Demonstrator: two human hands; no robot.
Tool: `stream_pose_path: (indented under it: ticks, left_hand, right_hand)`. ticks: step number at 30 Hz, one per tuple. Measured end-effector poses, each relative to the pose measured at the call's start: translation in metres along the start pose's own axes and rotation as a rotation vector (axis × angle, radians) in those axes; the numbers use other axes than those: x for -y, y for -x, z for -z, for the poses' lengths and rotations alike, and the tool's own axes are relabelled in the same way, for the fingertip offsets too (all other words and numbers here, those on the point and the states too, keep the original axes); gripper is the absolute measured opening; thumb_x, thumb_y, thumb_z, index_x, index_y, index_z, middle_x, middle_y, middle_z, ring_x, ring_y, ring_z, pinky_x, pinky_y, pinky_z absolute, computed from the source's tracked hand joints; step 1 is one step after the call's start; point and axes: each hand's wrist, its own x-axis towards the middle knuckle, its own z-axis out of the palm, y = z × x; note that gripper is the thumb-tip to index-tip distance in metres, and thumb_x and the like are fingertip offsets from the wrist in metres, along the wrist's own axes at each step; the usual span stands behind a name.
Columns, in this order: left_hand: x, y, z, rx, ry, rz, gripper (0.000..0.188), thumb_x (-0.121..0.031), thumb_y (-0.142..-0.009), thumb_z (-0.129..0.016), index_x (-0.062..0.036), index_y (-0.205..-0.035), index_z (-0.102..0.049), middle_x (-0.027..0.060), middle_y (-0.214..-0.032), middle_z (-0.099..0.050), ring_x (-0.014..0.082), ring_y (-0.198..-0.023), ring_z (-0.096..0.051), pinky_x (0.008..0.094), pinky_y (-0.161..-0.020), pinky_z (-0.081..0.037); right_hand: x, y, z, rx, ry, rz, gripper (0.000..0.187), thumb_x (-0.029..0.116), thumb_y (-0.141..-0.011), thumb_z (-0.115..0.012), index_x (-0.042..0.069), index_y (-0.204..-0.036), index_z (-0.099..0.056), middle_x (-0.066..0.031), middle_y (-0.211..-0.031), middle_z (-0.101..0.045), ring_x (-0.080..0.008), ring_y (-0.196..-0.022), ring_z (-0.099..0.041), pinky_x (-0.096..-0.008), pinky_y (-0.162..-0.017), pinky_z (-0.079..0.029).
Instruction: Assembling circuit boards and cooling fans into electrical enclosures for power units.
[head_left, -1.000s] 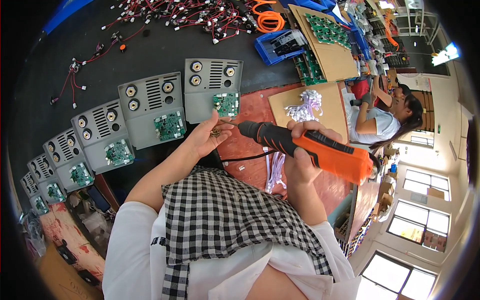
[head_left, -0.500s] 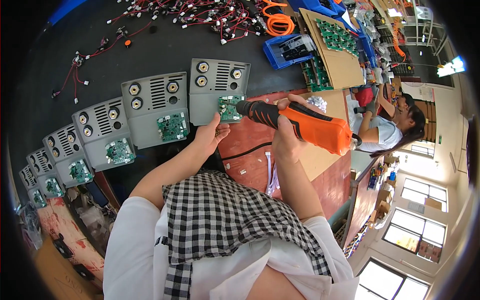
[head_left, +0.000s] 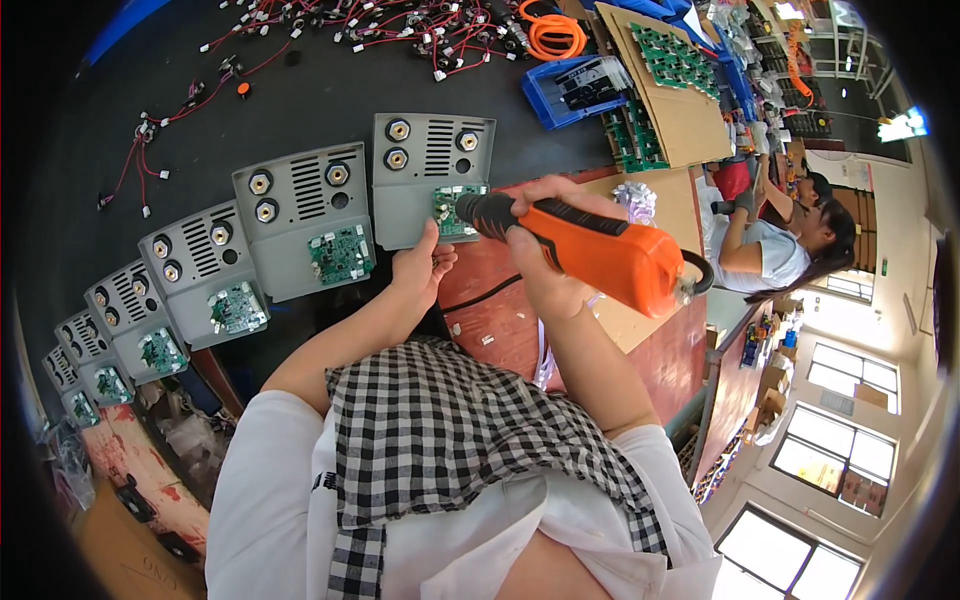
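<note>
My right hand (head_left: 548, 270) is wrapped round an orange and black electric screwdriver (head_left: 625, 262). Its black nose reaches over the green circuit board (head_left: 448, 208) on the nearest grey metal panel (head_left: 405, 215); the tip is hard to make out. My left hand (head_left: 418, 272) is at that panel's lower edge, thumb up against it beside the board. Its other fingers are curled, and what they hold, if anything, is too small to name. This bent panel has slots and round brass-centred fittings on its upright face.
Several like panels with boards, such as this grey panel (head_left: 290, 245), run off to the left. Red-wired connectors (head_left: 420, 30) lie in a heap at the back. A blue bin (head_left: 545, 95) and cardboard with green boards (head_left: 650, 100) stand right. Two people sit beyond.
The screwdriver's nose has shifted left and slightly down over the board, with its body tilting lower at the rear. My left hand stays at the panel's edge.
</note>
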Motion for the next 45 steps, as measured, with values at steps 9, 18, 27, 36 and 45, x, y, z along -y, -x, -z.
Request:
stream_pose_path:
  ticks: [9,18,27,36,45]
  left_hand:
    - [-0.008,0.007,-0.002,0.104,-0.123,-0.039,0.035,-0.037,-0.081,-0.05,-0.003,-0.087,-0.05,0.0065,-0.066,-0.054,0.0161,-0.056,-0.053,0.0242,-0.051,-0.044]
    - [-0.037,0.07,0.057,0.463,-0.371,0.127,0.022,-0.015,-0.088,-0.035,-0.0011,-0.102,-0.045,0.0063,-0.075,-0.053,0.0147,-0.063,-0.051,0.0255,-0.058,-0.042]
    - [-0.06,0.095,0.082,0.455,-0.137,-0.001,0.012,-0.017,-0.086,-0.046,-0.0059,-0.089,-0.05,0.0036,-0.07,-0.054,0.0111,-0.058,-0.049,0.0195,-0.05,-0.039]
    - [-0.059,0.095,0.095,0.609,0.048,0.041,0.014,-0.015,-0.082,-0.052,-0.0021,-0.085,-0.054,0.0047,-0.066,-0.055,0.0099,-0.053,-0.046,0.0172,-0.045,-0.036]
    - [-0.056,0.095,0.093,0.536,-0.1,0.044,0.021,-0.02,-0.082,-0.053,0.0006,-0.087,-0.054,0.0073,-0.068,-0.056,0.0138,-0.06,-0.053,0.0198,-0.052,-0.044]
  right_hand:
    - [0.02,0.0,-0.001,-0.159,-0.033,-0.087,0.039,-0.006,-0.059,-0.054,-0.004,-0.096,-0.042,-0.0126,-0.088,-0.051,-0.0192,-0.08,-0.051,-0.0318,-0.077,-0.041]
    - [0.057,0.048,0.005,-0.222,-0.382,-0.001,0.043,0.004,-0.061,-0.06,0.008,-0.099,-0.039,-0.0138,-0.095,-0.051,-0.0217,-0.078,-0.05,-0.0426,-0.077,-0.04]
    - [0.071,0.051,-0.015,-0.187,-0.508,-0.101,0.046,0.01,-0.062,-0.06,0.01,-0.102,-0.039,-0.0116,-0.099,-0.048,-0.0211,-0.084,-0.048,-0.0409,-0.08,-0.039]
    - [0.078,0.047,-0.025,-0.157,-0.496,-0.135,0.046,0.011,-0.061,-0.06,0.01,-0.102,-0.039,-0.011,-0.098,-0.047,-0.0204,-0.082,-0.048,-0.0413,-0.081,-0.039]
    - [0.073,0.045,-0.021,-0.064,-0.496,-0.122,0.046,0.009,-0.06,-0.06,0.011,-0.1,-0.037,-0.0109,-0.094,-0.048,-0.0204,-0.08,-0.048,-0.0414,-0.08,-0.038]
